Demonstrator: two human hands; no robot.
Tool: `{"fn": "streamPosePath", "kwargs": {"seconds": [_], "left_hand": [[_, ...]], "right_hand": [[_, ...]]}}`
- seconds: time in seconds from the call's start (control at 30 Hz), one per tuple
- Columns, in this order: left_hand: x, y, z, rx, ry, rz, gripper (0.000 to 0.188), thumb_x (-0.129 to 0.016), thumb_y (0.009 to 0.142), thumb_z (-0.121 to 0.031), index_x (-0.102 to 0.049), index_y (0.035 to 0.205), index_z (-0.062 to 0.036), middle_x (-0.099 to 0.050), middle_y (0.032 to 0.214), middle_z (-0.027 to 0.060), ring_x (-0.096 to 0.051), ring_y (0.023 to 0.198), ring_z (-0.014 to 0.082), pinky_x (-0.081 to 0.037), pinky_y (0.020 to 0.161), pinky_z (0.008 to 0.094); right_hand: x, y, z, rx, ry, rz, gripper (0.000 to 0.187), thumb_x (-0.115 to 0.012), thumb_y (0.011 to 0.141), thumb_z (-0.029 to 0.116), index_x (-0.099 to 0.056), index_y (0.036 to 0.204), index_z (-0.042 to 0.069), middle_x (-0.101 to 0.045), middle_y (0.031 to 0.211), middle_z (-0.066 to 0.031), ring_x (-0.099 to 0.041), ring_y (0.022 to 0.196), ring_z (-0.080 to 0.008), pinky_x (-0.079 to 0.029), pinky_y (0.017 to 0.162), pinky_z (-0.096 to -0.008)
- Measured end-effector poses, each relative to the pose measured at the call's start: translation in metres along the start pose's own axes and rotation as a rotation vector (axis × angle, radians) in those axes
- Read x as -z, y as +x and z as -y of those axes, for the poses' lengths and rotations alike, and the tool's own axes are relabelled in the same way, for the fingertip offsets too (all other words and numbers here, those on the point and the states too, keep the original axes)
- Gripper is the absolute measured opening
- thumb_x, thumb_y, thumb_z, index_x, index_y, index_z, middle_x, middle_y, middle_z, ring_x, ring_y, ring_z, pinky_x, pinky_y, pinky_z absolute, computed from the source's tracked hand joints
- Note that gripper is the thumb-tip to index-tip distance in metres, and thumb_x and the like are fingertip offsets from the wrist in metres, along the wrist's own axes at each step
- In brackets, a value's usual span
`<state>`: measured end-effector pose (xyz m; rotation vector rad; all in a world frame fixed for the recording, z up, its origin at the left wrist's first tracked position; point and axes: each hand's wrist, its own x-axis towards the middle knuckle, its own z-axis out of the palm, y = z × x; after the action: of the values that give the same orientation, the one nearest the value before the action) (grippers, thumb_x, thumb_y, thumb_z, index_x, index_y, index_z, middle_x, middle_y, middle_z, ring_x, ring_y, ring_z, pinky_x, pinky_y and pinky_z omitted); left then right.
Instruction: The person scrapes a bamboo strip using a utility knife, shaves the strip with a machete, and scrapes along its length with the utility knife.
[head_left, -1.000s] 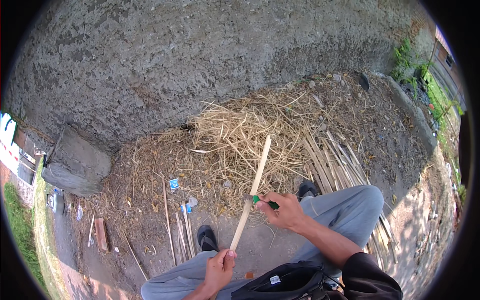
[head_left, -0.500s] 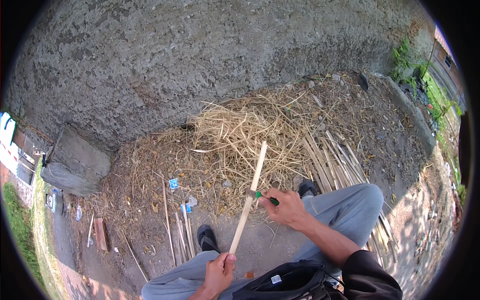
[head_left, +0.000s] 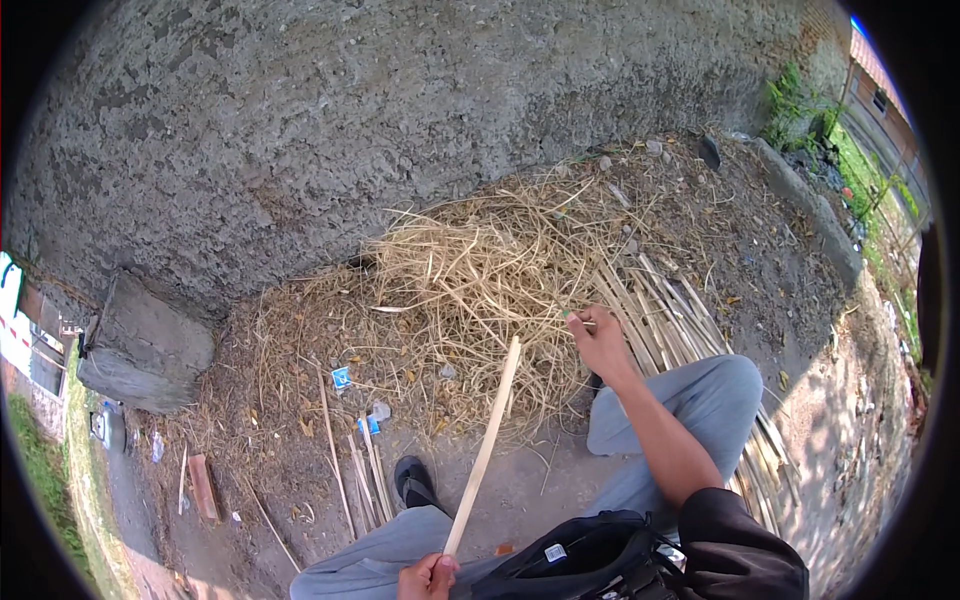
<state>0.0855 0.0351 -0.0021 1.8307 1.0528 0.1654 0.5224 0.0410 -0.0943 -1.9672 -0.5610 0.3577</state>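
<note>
My left hand [head_left: 427, 578], low in the picture, is closed on the lower end of a pale bamboo strip [head_left: 486, 445]. The strip slants up and away from me, its far end free over the pile of shavings. Closed as well, my right hand [head_left: 602, 348] is held out beyond the strip's far end, apart from it. In its fingers is a green-handled knife [head_left: 566, 313]; only a bit of green shows, and I cannot make out the blade. Beneath and beyond lies a heap of thin bamboo shavings [head_left: 480, 270].
Split bamboo strips [head_left: 665, 315] lie in a bundle by my right leg, and several more [head_left: 368, 475] by my left foot. A rough grey wall [head_left: 400, 110] rises behind the heap. A concrete block [head_left: 150, 340] and a reddish brick [head_left: 203, 488] are at left.
My right hand has moved forward off the strip with the knife, which was against its middle before. My left hand has drawn the strip down toward me.
</note>
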Motion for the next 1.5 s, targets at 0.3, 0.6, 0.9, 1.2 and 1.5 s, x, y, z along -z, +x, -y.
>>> {"fn": "streamPosePath", "kwargs": {"seconds": [0.3, 0.6, 0.9, 1.2, 1.5], "left_hand": [[0.002, 0.013, -0.023, 0.019, 0.015, -0.103, 0.034, -0.048, 0.100, -0.034, -0.061, 0.095, -0.0029, -0.052, 0.060, 0.0123, -0.051, 0.055, 0.0191, -0.042, 0.054, 0.0365], [-0.009, 0.029, -0.011, -0.006, 0.070, -0.107, 0.037, -0.046, 0.101, -0.035, -0.061, 0.093, -0.0025, -0.052, 0.059, 0.0107, -0.051, 0.056, 0.0185, -0.043, 0.054, 0.0375], [0.014, 0.043, 0.007, 0.199, -0.155, 0.038, 0.026, -0.048, 0.102, -0.023, -0.060, 0.095, -0.0013, -0.048, 0.059, -0.0013, -0.039, 0.046, 0.0040, -0.031, 0.041, 0.0227], [0.017, 0.050, -0.015, 0.489, -0.610, 0.271, 0.029, -0.044, 0.104, -0.026, -0.058, 0.102, -0.0010, -0.037, 0.060, -0.0046, -0.029, 0.048, 0.0032, -0.026, 0.042, 0.0215], [0.006, 0.053, -0.009, 0.387, -0.601, 0.196, 0.029, -0.043, 0.104, -0.027, -0.058, 0.102, -0.0015, -0.035, 0.059, -0.0054, -0.028, 0.047, 0.0022, -0.025, 0.042, 0.0211]], "right_hand": [[-0.014, -0.064, 0.036, 0.521, -0.656, 0.279, 0.026, -0.066, 0.086, 0.031, -0.058, 0.092, 0.008, -0.065, 0.067, -0.0136, -0.066, 0.063, -0.0340, -0.051, 0.055, -0.0452], [0.005, -0.073, 0.073, 0.494, -0.456, 0.236, 0.028, -0.069, 0.084, 0.034, -0.057, 0.091, 0.009, -0.064, 0.064, -0.0131, -0.064, 0.058, -0.0345, -0.049, 0.051, -0.0457], [0.022, -0.062, 0.068, 0.423, -0.386, 0.155, 0.034, -0.074, 0.080, 0.035, -0.061, 0.099, 0.010, -0.065, 0.066, -0.0128, -0.064, 0.061, -0.0359, -0.049, 0.054, -0.0460], [-0.002, -0.098, 0.078, 0.479, -0.079, 0.417, 0.019, -0.069, 0.086, 0.022, -0.062, 0.096, 0.006, -0.068, 0.075, -0.0145, -0.065, 0.061, -0.0364, -0.050, 0.053, -0.0443], [-0.014, -0.117, 0.071, 0.601, -0.031, 0.501, 0.020, -0.070, 0.086, 0.022, -0.067, 0.095, 0.004, -0.071, 0.088, -0.0129, -0.066, 0.059, -0.0297, -0.052, 0.054, -0.0371]]}}
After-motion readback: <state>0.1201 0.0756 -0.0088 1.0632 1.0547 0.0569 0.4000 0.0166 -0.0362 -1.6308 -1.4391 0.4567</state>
